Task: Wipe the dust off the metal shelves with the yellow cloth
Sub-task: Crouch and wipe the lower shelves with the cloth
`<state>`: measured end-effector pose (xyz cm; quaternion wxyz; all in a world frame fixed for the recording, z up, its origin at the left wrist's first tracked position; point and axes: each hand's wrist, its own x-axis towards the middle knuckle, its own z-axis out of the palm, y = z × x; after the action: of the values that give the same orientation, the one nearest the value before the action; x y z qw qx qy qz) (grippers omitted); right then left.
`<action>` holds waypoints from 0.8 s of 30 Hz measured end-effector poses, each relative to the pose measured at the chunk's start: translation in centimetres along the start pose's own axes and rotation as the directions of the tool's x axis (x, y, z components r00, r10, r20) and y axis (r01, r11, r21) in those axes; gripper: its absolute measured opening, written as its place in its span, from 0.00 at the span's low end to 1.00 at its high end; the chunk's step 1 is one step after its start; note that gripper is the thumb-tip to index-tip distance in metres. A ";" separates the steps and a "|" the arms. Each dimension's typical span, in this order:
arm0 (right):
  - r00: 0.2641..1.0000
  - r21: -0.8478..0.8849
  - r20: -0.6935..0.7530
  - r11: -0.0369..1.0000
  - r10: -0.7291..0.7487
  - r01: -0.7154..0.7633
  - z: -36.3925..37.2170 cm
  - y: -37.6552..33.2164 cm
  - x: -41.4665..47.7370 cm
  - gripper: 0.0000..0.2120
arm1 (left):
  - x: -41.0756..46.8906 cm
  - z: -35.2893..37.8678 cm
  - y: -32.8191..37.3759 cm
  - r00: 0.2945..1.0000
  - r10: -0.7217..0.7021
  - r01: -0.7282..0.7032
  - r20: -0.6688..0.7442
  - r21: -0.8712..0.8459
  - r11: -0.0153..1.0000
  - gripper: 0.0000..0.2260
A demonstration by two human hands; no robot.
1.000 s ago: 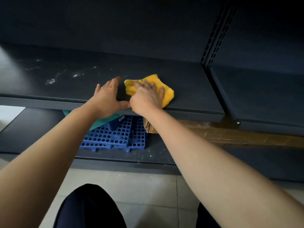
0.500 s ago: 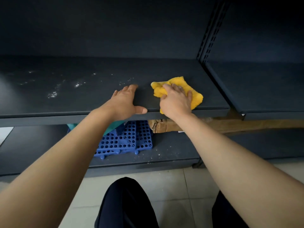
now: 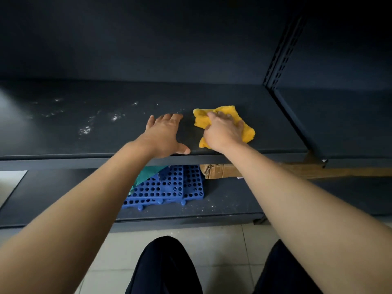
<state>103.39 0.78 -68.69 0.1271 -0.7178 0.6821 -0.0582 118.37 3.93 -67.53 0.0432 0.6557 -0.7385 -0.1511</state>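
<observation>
A dark metal shelf [image 3: 265, 128] runs across the view at chest height. White dust patches [image 3: 84, 130] lie on its left half. The crumpled yellow cloth [image 3: 247, 132] rests on the shelf right of centre, near the front edge. My right hand [image 3: 222, 133] presses down on the cloth, fingers curled into it. My left hand [image 3: 164, 136] lies flat on the shelf just left of the cloth, fingers spread, thumb at the front edge, holding nothing.
A perforated upright [image 3: 282, 49] divides this shelf from another bay [image 3: 339, 124] on the right. On the lower shelf [image 3: 53, 192] lie blue perforated plastic panels [image 3: 167, 187], a teal item [image 3: 146, 174] and a long cardboard box [image 3: 318, 169]. My knees are over tiled floor [image 3: 222, 247].
My right hand has slid the cloth to the right along the shelf and a little further back. My left hand stays flat on the shelf, and the view has shifted.
</observation>
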 end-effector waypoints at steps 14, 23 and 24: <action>0.983 0.010 0.091 0.987 -0.162 0.162 0.9 -2.1 5.5 0.30 | -0.1 0.5 -0.8 0.989 -0.149 0.145 -0.027 -0.099 0.984 0.48; 0.887 0.022 0.185 0.904 -0.423 0.427 1.4 -5.7 6.9 0.26 | 0.1 0.9 -0.9 0.964 -0.253 0.248 -0.081 -0.067 0.966 0.56; 0.869 0.029 0.176 0.885 -0.462 0.465 1.7 -5.9 6.6 0.25 | 0.0 1.0 -1.0 0.959 -0.264 0.259 -0.098 -0.063 0.964 0.57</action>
<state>109.92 -5.42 -69.34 0.1649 -0.8635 0.4764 -0.0178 119.07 3.95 -68.78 0.0782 0.7533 -0.6380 -0.1389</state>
